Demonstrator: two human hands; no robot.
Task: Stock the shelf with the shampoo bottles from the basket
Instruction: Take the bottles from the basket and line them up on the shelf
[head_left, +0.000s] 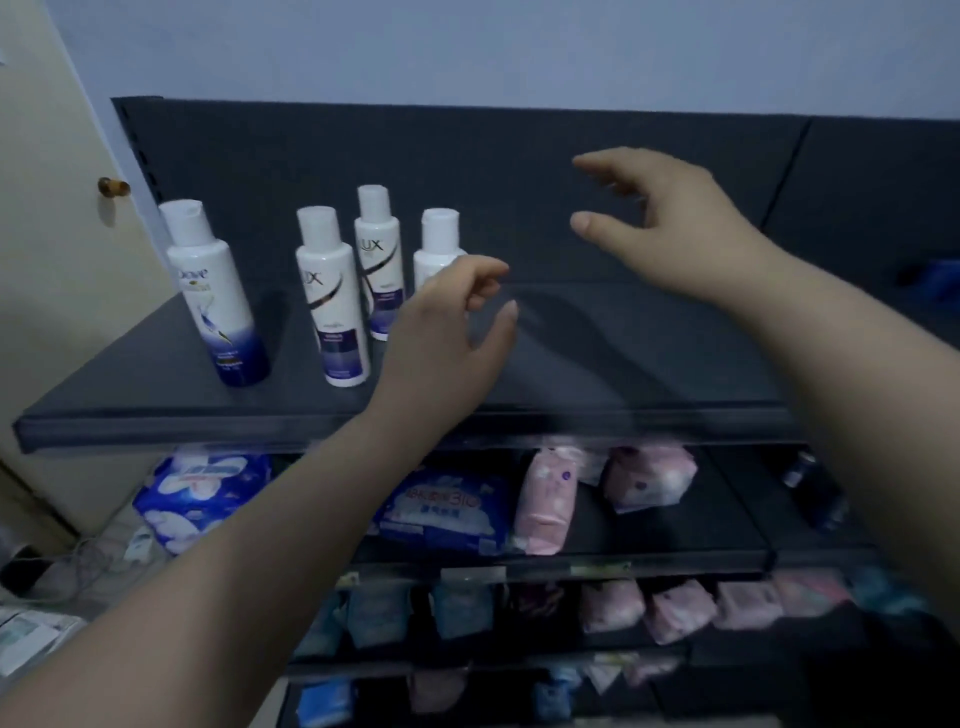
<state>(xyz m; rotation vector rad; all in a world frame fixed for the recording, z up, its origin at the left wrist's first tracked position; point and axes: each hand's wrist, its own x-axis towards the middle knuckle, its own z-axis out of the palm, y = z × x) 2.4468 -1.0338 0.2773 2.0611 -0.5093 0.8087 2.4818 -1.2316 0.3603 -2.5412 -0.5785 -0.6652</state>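
Observation:
Several white shampoo bottles with white caps stand upright on the left part of the dark top shelf (156, 395): a Dove bottle (215, 296) at the far left, then a Lux bottle (332, 301), a second Lux bottle (378, 260) behind it, and another bottle (439, 244) partly hidden by my left hand. My left hand (447, 338) hovers just in front of that last bottle, fingers loosely spread, holding nothing. My right hand (670, 223) is raised over the bare right part of the shelf, fingers relaxed and empty. No basket is in view.
The shelf's dark back panel (519, 171) rises behind the bottles. Lower shelves hold blue and white packs (441, 509) and pink packs (550, 499). A beige door with a knob (113, 186) stands at the left. Clutter lies on the floor at lower left.

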